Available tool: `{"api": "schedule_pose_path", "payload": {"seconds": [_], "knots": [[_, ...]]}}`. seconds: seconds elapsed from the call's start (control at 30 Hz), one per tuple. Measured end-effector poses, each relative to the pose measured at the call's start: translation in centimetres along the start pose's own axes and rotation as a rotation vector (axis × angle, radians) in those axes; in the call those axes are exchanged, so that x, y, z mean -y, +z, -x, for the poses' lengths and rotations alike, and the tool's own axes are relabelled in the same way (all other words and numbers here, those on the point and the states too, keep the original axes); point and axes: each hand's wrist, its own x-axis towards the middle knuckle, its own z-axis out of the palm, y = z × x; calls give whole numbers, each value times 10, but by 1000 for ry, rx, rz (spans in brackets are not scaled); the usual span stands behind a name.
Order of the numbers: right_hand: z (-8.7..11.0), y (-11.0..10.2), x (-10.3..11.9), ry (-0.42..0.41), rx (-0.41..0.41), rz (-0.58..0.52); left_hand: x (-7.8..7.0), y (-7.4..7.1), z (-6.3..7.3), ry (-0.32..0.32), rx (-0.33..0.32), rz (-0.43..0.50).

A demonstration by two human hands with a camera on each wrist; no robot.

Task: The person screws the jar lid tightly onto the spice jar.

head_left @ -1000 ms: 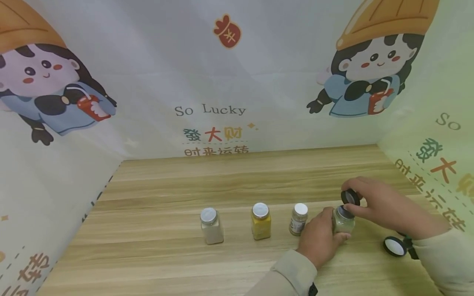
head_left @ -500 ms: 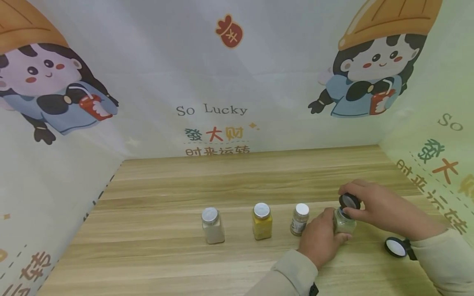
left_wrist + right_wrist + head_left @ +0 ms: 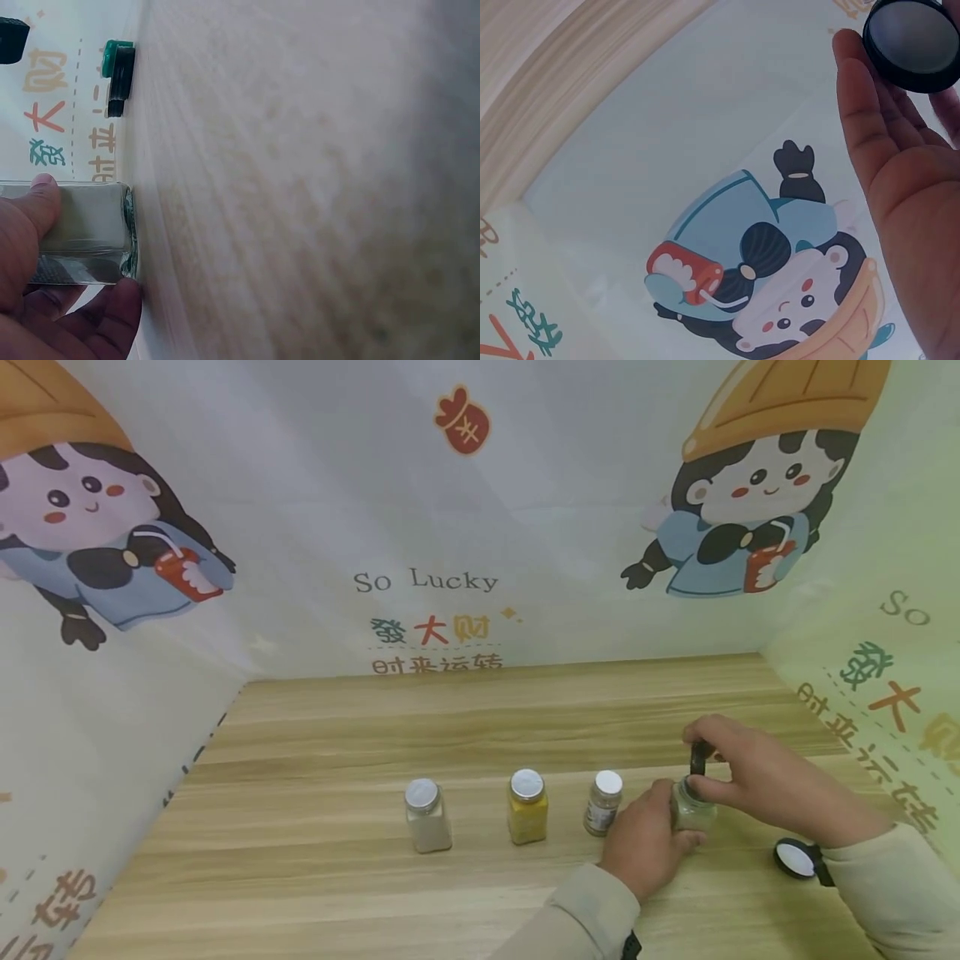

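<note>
My left hand (image 3: 647, 843) grips a square glass jar (image 3: 693, 814) with pale contents, standing on the wooden table. Its thumb lies along one side in the left wrist view, and the other fingers wrap the jar (image 3: 86, 217) near its base. Over the jar's mouth, my right hand (image 3: 768, 781) pinches a round black lid (image 3: 698, 758), tipped on edge. That lid (image 3: 913, 37) shows a grey inner face in the right wrist view. My right thumb is right at the jar's rim and hides part of it.
Left of the hands stand a small white-capped bottle (image 3: 603, 803), a yellow-filled jar (image 3: 528, 807) with a silver lid and a pale-filled jar (image 3: 428, 817). A black-rimmed white disc (image 3: 795, 858) lies by the right sleeve. Printed cloth walls (image 3: 555, 552) bound the table.
My right hand has turned the black lid from showing its grey face to nearly edge-on above the jar. The left hand keeps its hold; the other jars stay put.
</note>
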Motion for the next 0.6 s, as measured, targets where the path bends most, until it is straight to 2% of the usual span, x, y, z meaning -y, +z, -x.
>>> {"api": "schedule_pose_path", "payload": {"seconds": [0.13, 0.33, 0.4, 0.6], "knots": [[0, 1, -2, -58, -39, 22, 0, 1, -1, -8, 8, -10], [6, 3, -5, -58, -72, 46, -1, 2, 0, 7, 7, -30], [7, 5, -6, -81, -90, 57, -1, 2, 0, 9, 2, -23], [10, 12, -11, -151, -111, 30, 0, 2, 0, 4, -5, -23]]}}
